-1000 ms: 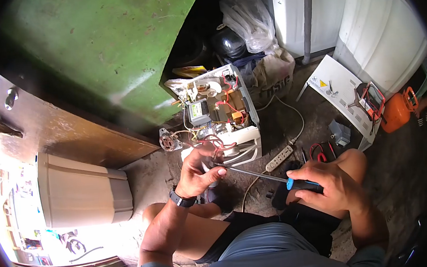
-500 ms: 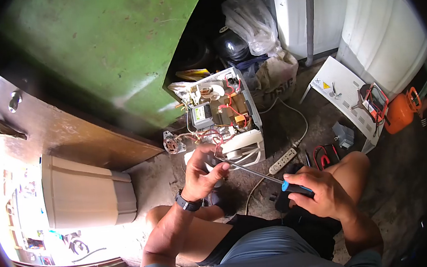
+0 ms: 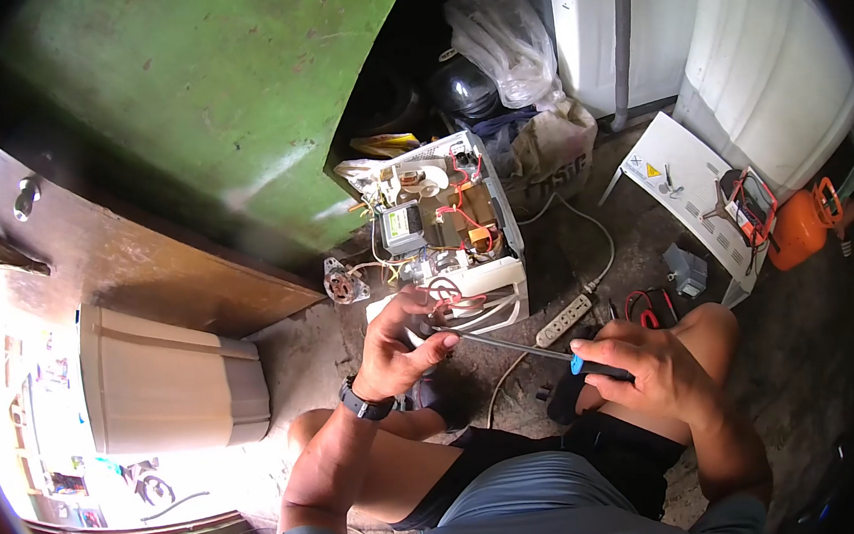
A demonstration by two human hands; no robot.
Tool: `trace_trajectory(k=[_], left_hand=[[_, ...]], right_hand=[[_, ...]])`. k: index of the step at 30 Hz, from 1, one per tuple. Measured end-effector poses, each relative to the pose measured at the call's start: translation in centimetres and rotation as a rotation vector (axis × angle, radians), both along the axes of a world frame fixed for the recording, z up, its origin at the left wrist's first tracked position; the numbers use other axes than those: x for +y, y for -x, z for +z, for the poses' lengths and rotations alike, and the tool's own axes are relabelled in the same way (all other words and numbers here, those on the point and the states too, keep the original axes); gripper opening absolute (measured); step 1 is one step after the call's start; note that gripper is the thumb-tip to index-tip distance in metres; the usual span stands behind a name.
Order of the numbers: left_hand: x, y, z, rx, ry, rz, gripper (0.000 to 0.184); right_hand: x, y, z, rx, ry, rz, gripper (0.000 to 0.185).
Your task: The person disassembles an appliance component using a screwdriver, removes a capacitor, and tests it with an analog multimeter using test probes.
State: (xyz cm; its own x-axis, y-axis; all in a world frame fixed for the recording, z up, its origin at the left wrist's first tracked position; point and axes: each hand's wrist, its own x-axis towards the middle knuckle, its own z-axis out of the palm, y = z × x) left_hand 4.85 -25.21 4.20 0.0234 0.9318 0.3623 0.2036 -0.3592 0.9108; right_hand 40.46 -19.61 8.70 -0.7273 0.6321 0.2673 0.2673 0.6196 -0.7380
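My right hand is closed around the blue and black handle of a screwdriver, its long shaft pointing left. The shaft's far end reaches the fingers of my left hand, which wears a black watch. That hand is closed, thumb and fingers curled round a small part with wires by it; the part is mostly hidden. Just beyond lies an opened appliance, probably a microwave oven, showing a boxy labelled component, red wires and a white front panel.
A round motor-like part lies left of the appliance. Right of it are a power strip, red-and-black leads, a grey part and a white metal cover holding a red-framed meter. A green panel stands left.
The screwdriver and my right hand have shifted slightly, and the shaft lies a little flatter. My left hand has moved slightly left, still closed by the wires.
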Motion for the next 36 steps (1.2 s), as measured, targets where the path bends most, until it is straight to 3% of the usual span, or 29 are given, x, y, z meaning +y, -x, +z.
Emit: trace_trajectory(k=[10, 15, 17, 21, 23, 27, 30, 32, 33, 36], left_hand=[[0.0, -0.1, 0.0, -0.031, 0.025, -0.024, 0.032], [-0.1, -0.5, -0.3, -0.119, 0.108, 0.002, 0.035], [-0.1, -0.4, 0.3, 0.038, 0.059, 0.016, 0.038], [0.0, -0.3, 0.5, 0.0, 0.105, 0.011, 0.039], [0.2, 0.2, 0.3, 0.151, -0.006, -0.011, 0.04], [0.5, 0.4, -0.1, 0.182, -0.037, -0.002, 0.041], [0.2, 0.0, 0.2, 0.166, -0.017, 0.059, 0.048], [-0.2, -0.2, 0.3, -0.145, 0.175, 0.115, 0.058], [0.2, 0.5, -0.2, -0.101, 0.136, 0.089, 0.066], [-0.3, 0.9, -0.7, -0.168, 0.196, 0.049, 0.064]], right_hand=[[-1.6, 0.7, -2.1, 0.04, -0.203, -0.026, 0.047], [-2.4, 0.6, -2.7, 0.042, -0.143, -0.048, 0.045], [-2.8, 0.7, -2.9, 0.05, -0.129, -0.061, 0.045], [-3.4, 0.8, -3.1, 0.058, -0.067, -0.075, 0.045], [-3.7, 1.0, -3.1, 0.079, -0.016, -0.082, 0.045], [-4.1, 1.0, -3.1, 0.129, 0.091, -0.087, 0.044], [-3.9, 1.3, -3.0, 0.202, 0.143, -0.051, 0.043], [-3.2, 0.9, -2.7, 0.208, 0.146, -0.036, 0.044], [-3.0, 0.7, -2.5, 0.212, 0.149, -0.023, 0.045], [-2.6, 0.0, -1.2, 0.102, 0.163, 0.006, 0.045]])
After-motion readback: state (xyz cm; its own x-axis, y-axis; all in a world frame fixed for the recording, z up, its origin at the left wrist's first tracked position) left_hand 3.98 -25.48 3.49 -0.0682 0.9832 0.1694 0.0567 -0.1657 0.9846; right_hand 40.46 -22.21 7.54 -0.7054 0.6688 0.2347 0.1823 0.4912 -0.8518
